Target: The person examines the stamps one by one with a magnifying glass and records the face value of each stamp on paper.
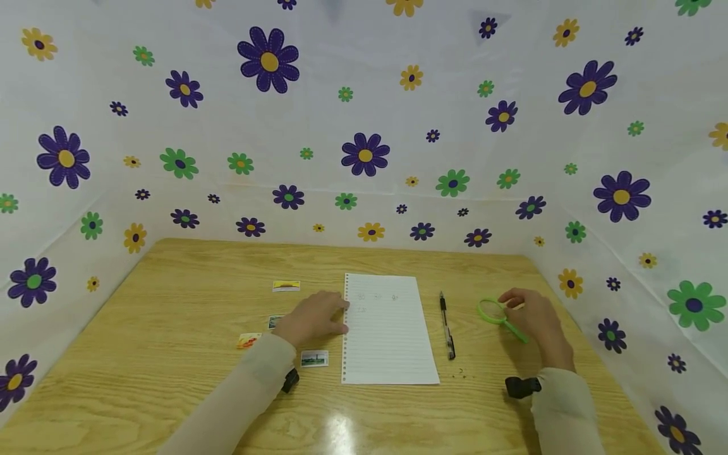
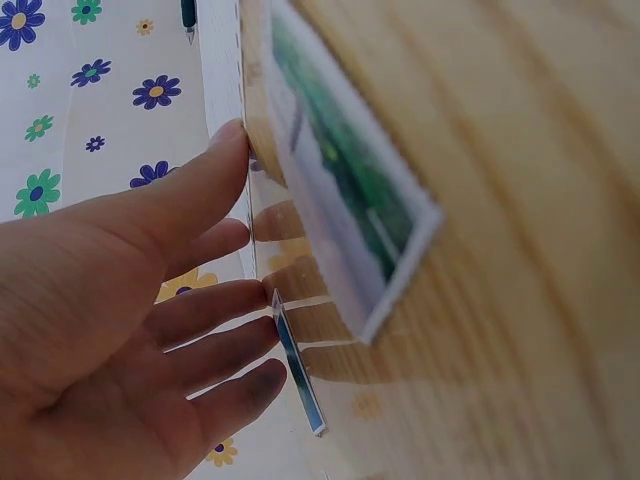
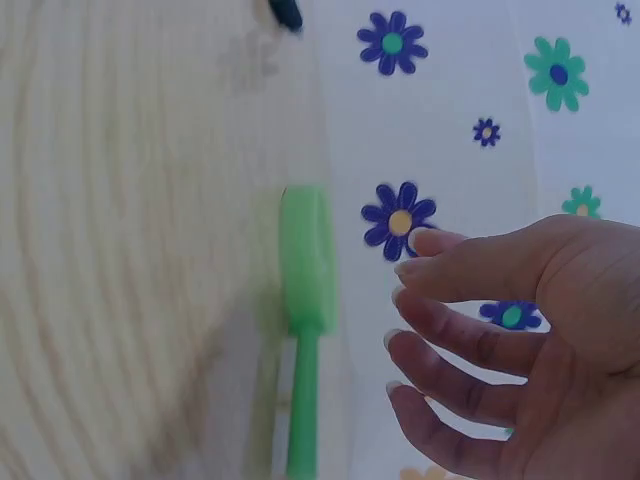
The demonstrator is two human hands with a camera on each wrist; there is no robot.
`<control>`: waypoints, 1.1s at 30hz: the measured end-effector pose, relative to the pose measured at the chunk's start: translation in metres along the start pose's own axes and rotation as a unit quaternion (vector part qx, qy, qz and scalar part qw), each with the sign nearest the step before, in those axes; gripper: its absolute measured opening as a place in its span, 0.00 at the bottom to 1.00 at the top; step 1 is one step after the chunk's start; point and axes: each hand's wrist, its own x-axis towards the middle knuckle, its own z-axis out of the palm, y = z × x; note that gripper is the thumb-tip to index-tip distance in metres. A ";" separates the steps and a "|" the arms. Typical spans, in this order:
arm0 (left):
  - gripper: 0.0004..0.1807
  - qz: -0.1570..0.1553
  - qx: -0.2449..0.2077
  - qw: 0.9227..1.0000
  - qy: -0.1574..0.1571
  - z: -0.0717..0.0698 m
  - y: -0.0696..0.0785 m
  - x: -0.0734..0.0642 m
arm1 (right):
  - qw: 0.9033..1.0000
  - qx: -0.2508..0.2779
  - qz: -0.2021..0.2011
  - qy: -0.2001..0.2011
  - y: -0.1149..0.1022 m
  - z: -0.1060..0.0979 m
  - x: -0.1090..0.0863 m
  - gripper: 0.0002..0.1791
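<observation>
My left hand (image 1: 311, 318) is at the left edge of a lined, hole-punched sheet of paper (image 1: 392, 347), its thumb and fingertips right at the margin. In the left wrist view its fingers are fairly straight. Close by on the table lie a green landscape stamp (image 2: 350, 170) and a thinner-looking stamp (image 2: 299, 370). My right hand (image 1: 531, 314) hovers over a green magnifying glass (image 1: 490, 311), and from the right wrist camera a gap shows between its loosely bent fingers (image 3: 450, 390) and the green rim (image 3: 305, 260).
Between paper and magnifying glass lies a black pen (image 1: 447, 325). Small dark bits (image 1: 461, 374) are scattered below it. A yellow stamp (image 1: 286, 285) and a red-and-yellow stamp (image 1: 248, 340) sit left of the sheet. Flower-print cloth (image 1: 364, 215) surrounds the wooden table (image 1: 170, 379) behind and at the sides.
</observation>
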 end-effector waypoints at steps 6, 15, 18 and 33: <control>0.29 -0.008 -0.010 1.000 0.003 0.000 0.001 0.001 | 0.996 0.031 -0.089 0.000 -0.025 0.008 0.004 0.08; 0.29 -0.014 -0.019 1.000 0.010 0.001 0.002 0.001 | 0.991 0.015 -0.116 -0.065 -0.057 0.034 0.021 0.10; 0.29 -0.015 -0.019 1.000 0.010 0.001 0.001 0.001 | 0.990 0.001 -0.118 -0.082 -0.063 0.040 0.028 0.10; 0.29 -0.013 -0.021 1.000 0.009 -0.002 0.005 0.000 | 0.982 -0.065 -0.134 -0.120 -0.075 0.057 0.041 0.10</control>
